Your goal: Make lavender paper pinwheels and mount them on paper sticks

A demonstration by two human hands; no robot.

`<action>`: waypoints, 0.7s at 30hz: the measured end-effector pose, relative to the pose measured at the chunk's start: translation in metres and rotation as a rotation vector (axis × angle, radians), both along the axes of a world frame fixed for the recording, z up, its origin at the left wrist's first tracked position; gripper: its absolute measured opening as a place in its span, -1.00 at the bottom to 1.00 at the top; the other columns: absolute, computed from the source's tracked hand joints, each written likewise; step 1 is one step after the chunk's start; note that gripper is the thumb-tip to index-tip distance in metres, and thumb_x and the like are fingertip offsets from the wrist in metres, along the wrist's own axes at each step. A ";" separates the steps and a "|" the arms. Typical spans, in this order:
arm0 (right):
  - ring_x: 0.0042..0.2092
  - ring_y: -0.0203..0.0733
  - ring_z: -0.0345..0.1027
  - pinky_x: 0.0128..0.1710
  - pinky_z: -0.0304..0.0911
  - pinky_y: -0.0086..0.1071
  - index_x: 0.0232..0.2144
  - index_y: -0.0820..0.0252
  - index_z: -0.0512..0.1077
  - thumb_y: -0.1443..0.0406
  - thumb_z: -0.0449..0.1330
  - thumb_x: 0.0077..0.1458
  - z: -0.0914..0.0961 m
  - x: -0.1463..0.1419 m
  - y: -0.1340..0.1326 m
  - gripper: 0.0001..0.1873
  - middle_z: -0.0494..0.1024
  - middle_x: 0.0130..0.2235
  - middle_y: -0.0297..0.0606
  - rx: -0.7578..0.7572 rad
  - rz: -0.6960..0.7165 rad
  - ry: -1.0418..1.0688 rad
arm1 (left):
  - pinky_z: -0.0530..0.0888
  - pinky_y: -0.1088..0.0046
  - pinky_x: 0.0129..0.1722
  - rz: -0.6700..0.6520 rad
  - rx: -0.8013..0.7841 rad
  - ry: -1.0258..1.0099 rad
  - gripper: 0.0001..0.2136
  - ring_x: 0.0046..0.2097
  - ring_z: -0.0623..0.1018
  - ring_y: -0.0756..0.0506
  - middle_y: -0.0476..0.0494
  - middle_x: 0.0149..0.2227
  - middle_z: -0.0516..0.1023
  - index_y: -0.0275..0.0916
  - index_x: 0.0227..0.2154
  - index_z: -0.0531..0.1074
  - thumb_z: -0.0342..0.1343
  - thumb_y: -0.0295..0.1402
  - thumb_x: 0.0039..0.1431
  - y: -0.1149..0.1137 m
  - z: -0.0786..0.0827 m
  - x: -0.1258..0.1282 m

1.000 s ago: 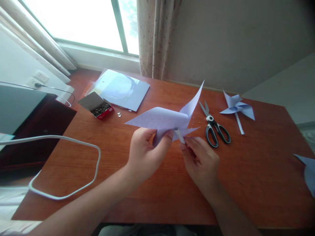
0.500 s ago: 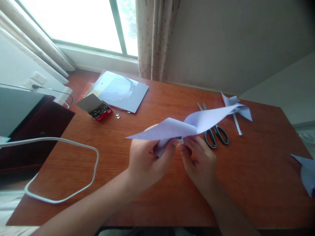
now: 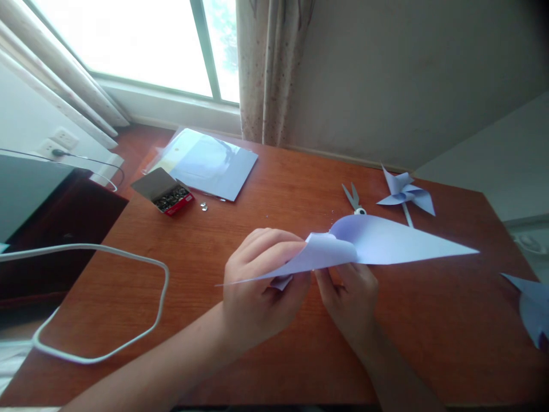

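A pale lilac paper pinwheel [image 3: 394, 243] is held up over the table between both hands, one pointed blade reaching right and another left. My left hand [image 3: 261, 286] is closed around its left side, fingers behind the paper and thumb in front. Under the pinwheel's middle, my right hand [image 3: 351, 292] is pinched; its fingertips are partly hidden by the paper, so what exactly lies between them cannot be made out. Behind the right blade, scissors [image 3: 352, 200] lie with blades slightly apart, their handles covered. A finished-looking pinwheel [image 3: 405, 194] on a white stick lies beyond.
An open red box of thumbtacks [image 3: 171, 197] stands at left, with a few loose tacks [image 3: 204, 206] beside it. Behind it lies a plastic-wrapped stack of paper [image 3: 214, 163]. A white cable [image 3: 165, 286] loops over the table's left side. Another folded paper piece [image 3: 534, 309] sits far right.
The held pinwheel has turned and tipped, its right blade swinging down and toward me, now covering the scissors' handles. My left fingers now show above the paper.
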State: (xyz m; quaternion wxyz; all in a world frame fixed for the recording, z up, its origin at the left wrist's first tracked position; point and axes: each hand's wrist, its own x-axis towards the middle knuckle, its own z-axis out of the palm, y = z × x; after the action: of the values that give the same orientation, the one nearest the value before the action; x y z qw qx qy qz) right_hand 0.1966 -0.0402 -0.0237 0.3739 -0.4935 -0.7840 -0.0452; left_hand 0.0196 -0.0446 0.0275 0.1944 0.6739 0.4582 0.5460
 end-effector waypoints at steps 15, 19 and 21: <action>-0.53 -0.17 0.42 -0.47 0.31 -0.36 -0.46 0.15 0.53 0.43 0.12 0.18 -0.003 -0.002 -0.005 -0.76 0.53 -0.55 -0.25 -0.013 -0.012 0.005 | 0.54 0.32 -0.28 -0.063 0.090 0.047 -0.85 -0.30 0.58 -0.09 -0.15 -0.29 0.65 -0.24 -0.28 0.53 0.25 -0.57 0.08 -0.001 0.000 -0.002; -0.48 -0.06 0.46 -0.40 0.40 -0.24 -0.41 0.13 0.52 0.39 0.12 0.19 -0.006 0.000 -0.005 -0.80 0.55 -0.53 -0.22 0.029 -0.015 -0.029 | 0.52 0.32 -0.28 -0.091 0.106 0.050 -0.79 -0.30 0.58 -0.10 -0.16 -0.29 0.64 -0.27 -0.27 0.54 0.28 -0.60 0.01 0.000 0.000 -0.002; -0.47 -0.05 0.47 -0.40 0.42 -0.23 -0.37 0.11 0.52 0.41 0.11 0.18 -0.005 0.000 -0.005 -0.80 0.55 -0.53 -0.23 0.018 -0.001 -0.010 | 0.51 0.31 -0.27 -0.090 0.112 0.041 -0.78 -0.30 0.58 -0.10 -0.17 -0.30 0.64 -0.28 -0.27 0.54 0.28 -0.62 0.00 0.000 0.000 -0.002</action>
State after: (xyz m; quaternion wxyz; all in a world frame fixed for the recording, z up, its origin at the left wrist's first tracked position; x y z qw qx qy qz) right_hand 0.1962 -0.0450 -0.0292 0.3746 -0.4902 -0.7851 -0.0548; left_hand 0.0173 -0.0450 0.0274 0.1714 0.7145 0.4002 0.5477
